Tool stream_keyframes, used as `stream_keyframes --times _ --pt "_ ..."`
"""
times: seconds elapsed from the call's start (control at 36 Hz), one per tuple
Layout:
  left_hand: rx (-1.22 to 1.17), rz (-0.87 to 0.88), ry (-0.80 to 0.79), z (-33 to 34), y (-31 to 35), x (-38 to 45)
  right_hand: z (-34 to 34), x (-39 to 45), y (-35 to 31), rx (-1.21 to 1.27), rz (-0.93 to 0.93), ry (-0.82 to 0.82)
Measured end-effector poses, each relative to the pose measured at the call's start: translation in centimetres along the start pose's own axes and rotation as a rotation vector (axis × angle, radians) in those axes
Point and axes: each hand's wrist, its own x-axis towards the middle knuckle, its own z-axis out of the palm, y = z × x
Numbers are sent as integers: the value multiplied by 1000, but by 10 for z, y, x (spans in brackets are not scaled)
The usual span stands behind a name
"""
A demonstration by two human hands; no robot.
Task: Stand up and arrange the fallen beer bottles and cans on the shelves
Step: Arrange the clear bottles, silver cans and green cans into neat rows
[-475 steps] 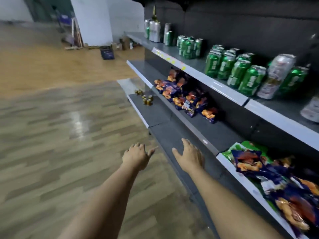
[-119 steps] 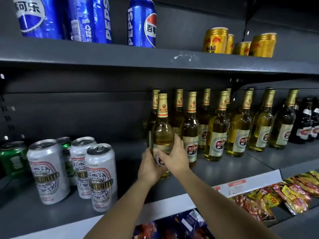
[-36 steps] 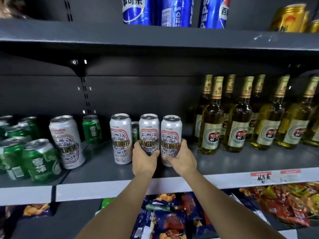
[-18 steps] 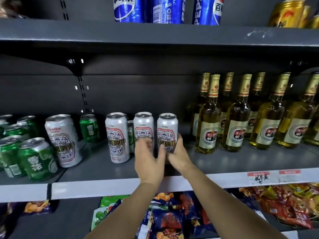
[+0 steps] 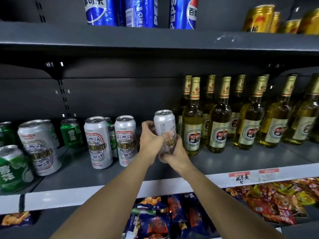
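Observation:
Both hands are on one tall white beer can [image 5: 164, 122], upright and tilted slightly, next to the leftmost beer bottle [image 5: 192, 121]. My left hand [image 5: 150, 138] wraps its left side and my right hand [image 5: 174, 152] grips its lower part; the can's base is hidden. Two more white cans [image 5: 97, 142] [image 5: 125, 140] stand upright to the left on the grey middle shelf [image 5: 224, 161]. A further white can [image 5: 38, 147] leans among green cans [image 5: 70, 133]. Several amber bottles [image 5: 248, 118] stand in a row to the right.
Blue Pepsi cans [image 5: 183, 12] and gold cans [image 5: 259, 18] stand on the upper shelf. Snack bags [image 5: 165, 216] fill the shelf below. A white price strip [image 5: 86, 194] runs along the middle shelf's front edge. A gap lies between the held can and the middle white can.
The rightmost white can has shifted right, away from its two neighbours and close to the bottles. My left hand moved from the middle can onto it; the label now faces partly sideways.

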Motion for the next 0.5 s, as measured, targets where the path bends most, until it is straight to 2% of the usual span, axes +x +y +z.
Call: stream_keyframes --times 0.06,0.19,0.33,0.5 --pt "-110 -24 -64 1 1 4 -4 2 -1 2 17 -4" --pt "-166 -16 -127 3 -9 5 2 3 -3 -163 4 151" --pt "-42 27 -13 4 -17 12 16 8 -3 -229 -11 195" --pt "-81 16 46 -5 -23 27 18 25 -9 -300 -9 87"
